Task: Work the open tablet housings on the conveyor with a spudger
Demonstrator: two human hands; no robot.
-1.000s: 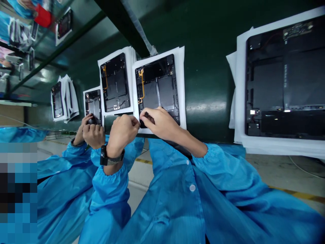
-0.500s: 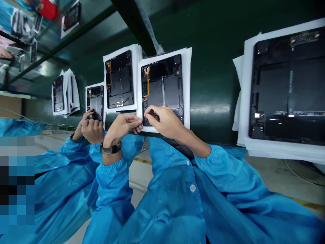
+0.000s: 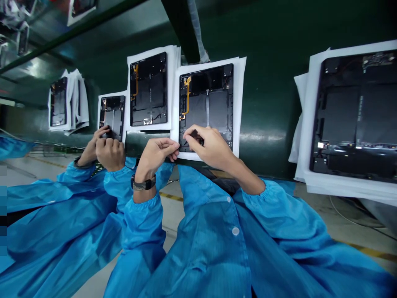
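An opened tablet (image 3: 217, 114) lies on white sheets (image 3: 240, 91) in front of me, its dark inside with an orange flex cable (image 3: 187, 97) facing up. My right hand (image 3: 211, 142) is over its lower part, thumb and forefinger closed in a pinch. Whatever they hold is too small or hidden to name. At the tablet's lower left corner is my left hand (image 3: 158, 153), with a watch band on its wrist. Its thumb and fingers are pressed together at the corner, and I cannot make out anything between them.
To the left lie a second opened tablet (image 3: 149, 91) on sheets and a smaller-looking one (image 3: 112, 114) under a co-worker's hands (image 3: 110, 153). Another tablet (image 3: 356, 116) is at the right on stacked sheets. A dark green beam (image 3: 181, 29) crosses behind the green bench (image 3: 266, 124).
The whole view has shifted, so the bench things stand slightly differently in the picture. Both my hands keep almost the same pose at the tablet's lower edge.
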